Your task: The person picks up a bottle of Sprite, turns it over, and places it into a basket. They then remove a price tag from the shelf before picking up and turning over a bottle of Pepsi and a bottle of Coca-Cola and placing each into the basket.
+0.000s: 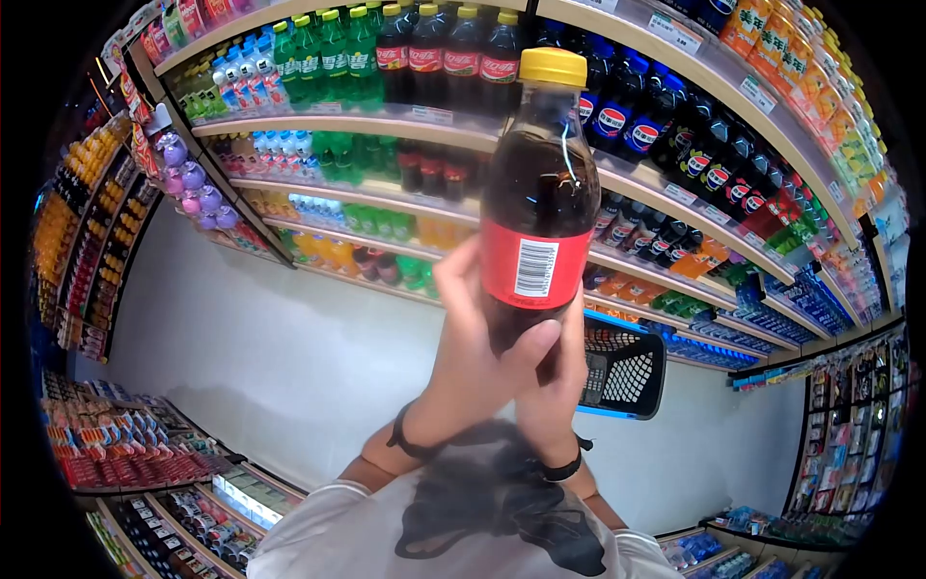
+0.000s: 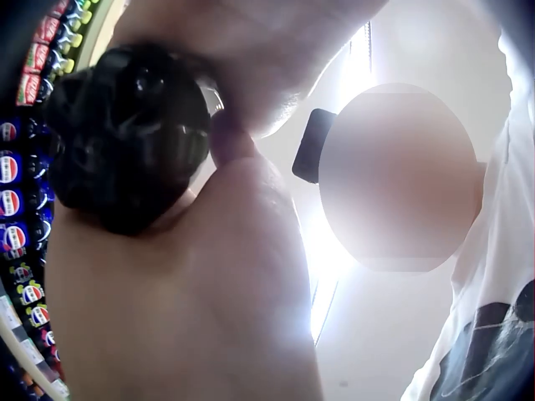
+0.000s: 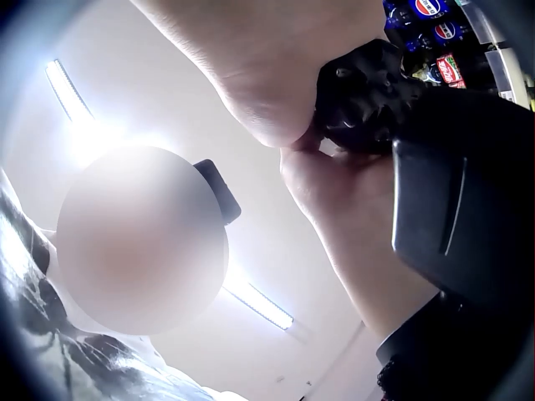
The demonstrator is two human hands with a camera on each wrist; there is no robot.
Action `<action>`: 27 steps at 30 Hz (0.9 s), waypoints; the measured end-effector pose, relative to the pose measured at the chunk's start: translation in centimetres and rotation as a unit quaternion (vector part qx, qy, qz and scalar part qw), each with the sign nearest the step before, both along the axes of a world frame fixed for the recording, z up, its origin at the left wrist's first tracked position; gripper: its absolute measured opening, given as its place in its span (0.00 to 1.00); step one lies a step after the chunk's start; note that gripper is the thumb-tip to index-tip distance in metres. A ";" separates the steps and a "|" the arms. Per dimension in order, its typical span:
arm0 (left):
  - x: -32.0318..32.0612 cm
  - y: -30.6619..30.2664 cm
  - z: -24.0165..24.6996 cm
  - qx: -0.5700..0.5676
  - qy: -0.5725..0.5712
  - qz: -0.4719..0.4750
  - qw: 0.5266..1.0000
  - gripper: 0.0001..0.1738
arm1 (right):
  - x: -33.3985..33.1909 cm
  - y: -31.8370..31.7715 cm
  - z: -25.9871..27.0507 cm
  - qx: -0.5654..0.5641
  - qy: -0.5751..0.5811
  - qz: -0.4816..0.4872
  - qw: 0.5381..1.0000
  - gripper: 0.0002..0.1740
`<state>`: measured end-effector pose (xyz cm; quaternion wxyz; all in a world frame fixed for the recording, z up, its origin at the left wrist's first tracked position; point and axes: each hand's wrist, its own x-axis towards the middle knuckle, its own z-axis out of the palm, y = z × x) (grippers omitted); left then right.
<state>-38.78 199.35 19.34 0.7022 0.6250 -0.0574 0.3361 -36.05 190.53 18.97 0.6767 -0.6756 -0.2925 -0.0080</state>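
Note:
An upright cola bottle [image 1: 540, 193] with a yellow cap and a red label, its barcode facing the camera, is held up at the centre of the head view. The left hand [image 1: 473, 338] grips its lower part from the left, and the right hand [image 1: 559, 372] grips it from the right with a thumb across the front. Both wrist views show the dark bottle base [image 2: 134, 138], [image 3: 364, 96] from below between the two hands. Fingers behind the bottle are mostly hidden.
Shelves [image 1: 386, 125] of drinks stand ahead, curving to the right. A black basket with a blue rim [image 1: 617, 414] is beyond the right hand. More stocked shelves line the far left, lower left and right [image 1: 844, 425]. Pale floor [image 1: 270, 328] lies between.

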 end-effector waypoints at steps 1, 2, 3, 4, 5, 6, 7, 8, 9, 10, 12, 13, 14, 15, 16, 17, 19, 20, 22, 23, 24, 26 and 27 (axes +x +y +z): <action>-0.1 0.1 -0.1 -0.010 -0.009 -0.002 1.000 0.45 | 0.1 0.0 -0.2 0.000 -0.007 0.014 1.000 0.44; -0.3 0.1 -0.2 -0.021 -0.017 -0.003 1.000 0.44 | 0.5 -0.1 -1.7 0.006 -0.019 0.022 1.000 0.45; -0.4 0.2 -0.2 -0.031 -0.026 -0.003 0.999 0.44 | 0.7 -0.1 -2.0 0.024 -0.023 0.037 0.999 0.45; -0.5 0.7 -0.2 -0.051 -0.010 -0.009 0.999 0.43 | 0.8 -0.1 -2.3 0.042 -0.027 0.052 0.997 0.45; -0.8 1.3 0.0 -0.070 0.007 -0.015 0.997 0.43 | 0.8 0.0 -2.2 0.073 -0.023 0.075 0.994 0.46; -1.1 1.6 0.2 -0.090 0.024 -0.022 0.995 0.42 | 0.8 0.0 -2.3 0.092 -0.005 0.102 0.991 0.47; -1.3 1.6 0.7 -0.120 0.038 -0.022 0.992 0.40 | 0.8 0.0 -2.4 0.110 0.013 0.129 0.985 0.49; -1.4 1.9 0.4 -0.132 0.054 -0.023 0.989 0.40 | 0.8 0.4 -2.2 0.123 0.033 0.136 0.983 0.50; -1.4 2.1 -0.2 -0.144 0.056 -0.035 0.987 0.40 | 0.6 0.9 -1.8 0.135 0.054 0.143 0.979 0.50; -1.3 2.3 -0.7 -0.157 0.059 -0.046 0.985 0.40 | 0.4 1.1 -1.6 0.147 0.077 0.149 0.975 0.51; -1.2 2.2 -0.4 -0.124 0.063 -0.035 0.990 0.40 | 0.3 1.3 -1.7 0.148 0.127 0.162 0.967 0.56; -1.1 2.2 -0.3 -0.107 0.066 -0.029 0.992 0.40 | 0.3 1.5 -1.5 0.146 0.134 0.156 0.968 0.58; -1.0 2.2 -0.4 -0.091 0.072 -0.021 0.993 0.39 | 0.4 1.7 -1.4 0.144 0.140 0.150 0.968 0.61; -0.7 2.3 -0.5 -0.075 0.078 -0.014 0.994 0.39 | 0.5 1.8 -1.6 0.142 0.125 0.159 0.969 0.60; -0.6 2.4 -0.5 -0.059 0.086 -0.008 0.995 0.39 | 0.8 1.9 -1.9 0.153 0.094 0.168 0.969 0.58; -0.5 2.7 -0.4 -0.031 0.093 -0.017 0.995 0.38 | 1.3 2.0 -2.2 0.162 0.063 0.176 0.969 0.57; -0.1 2.7 -0.5 -0.040 0.104 -0.016 0.994 0.37 | 1.4 2.0 -2.4 0.175 0.063 0.182 0.966 0.55; 0.2 2.8 -0.6 -0.043 0.106 -0.014 0.993 0.37 | 1.5 2.0 -2.5 0.181 0.063 0.185 0.964 0.54; 0.7 3.1 -0.8 -0.049 0.104 -0.023 0.993 0.36 | 1.8 2.2 -2.5 0.195 0.065 0.183 0.962 0.53; 0.8 3.2 -0.9 -0.052 0.105 -0.027 0.993 0.35 | 2.0 2.3 -2.5 0.199 0.067 0.179 0.961 0.53; 0.9 3.2 -1.0 -0.037 0.100 -0.021 0.994 0.35 | 2.2 2.5 -2.9 0.201 0.071 0.168 0.962 0.53; 1.2 3.4 -1.2 -0.007 0.088 -0.005 0.996 0.34 | 2.4 2.5 -3.0 0.209 0.061 0.163 0.962 0.53; 1.2 3.3 -1.3 -0.006 0.091 -0.004 0.996 0.34 | 2.3 2.4 -2.8 0.215 0.048 0.167 0.961 0.52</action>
